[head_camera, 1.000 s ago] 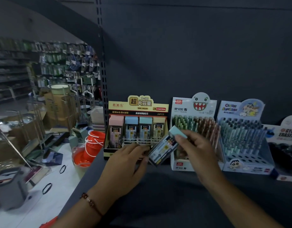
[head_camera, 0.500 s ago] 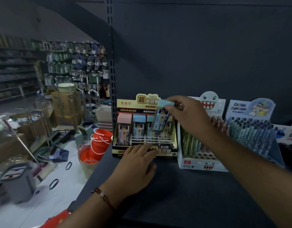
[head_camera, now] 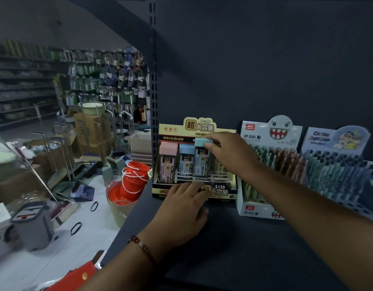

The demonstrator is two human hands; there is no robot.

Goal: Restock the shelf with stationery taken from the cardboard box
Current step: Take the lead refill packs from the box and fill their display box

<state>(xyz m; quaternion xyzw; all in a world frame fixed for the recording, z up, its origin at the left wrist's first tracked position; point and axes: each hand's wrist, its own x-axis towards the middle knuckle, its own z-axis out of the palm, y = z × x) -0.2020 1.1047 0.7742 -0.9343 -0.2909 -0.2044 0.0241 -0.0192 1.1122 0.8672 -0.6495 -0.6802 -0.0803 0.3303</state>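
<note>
Lead-refill case (head_camera: 202, 158) with the teal cap, upright in the third slot of the yellow display box (head_camera: 194, 164), beside the pink-capped (head_camera: 168, 162) and blue-capped (head_camera: 186, 162) cases; whether fully seated in the white rack cannot be told

Pinched at the cap by right hand (head_camera: 229, 152), thumb on the front edge, fingers curled over the top. Left hand (head_camera: 182, 206) flat and relaxed, fingertips resting against the front lip of the display box, apparently steadying it on the dark shelf (head_camera: 234, 248)

Probably light, rigid plastic, smooth and a bit slippery on the printed sides; likely to rattle and tip if released while tilted. Best held at the cap or high on the narrow sides, where neighbours leave room; lower down, hemmed in by the rack. Cap may pull off if tugged upward, so better pushed down than lifted

Display box itself thin card, likely to slide back under a downward press, hence the bracing hand

Further right, shark-face pen display (head_camera: 269, 164) and cartoon pen display (head_camera: 337, 169), standing just beside one another. Cardboard box named in the task not identifiable
</note>
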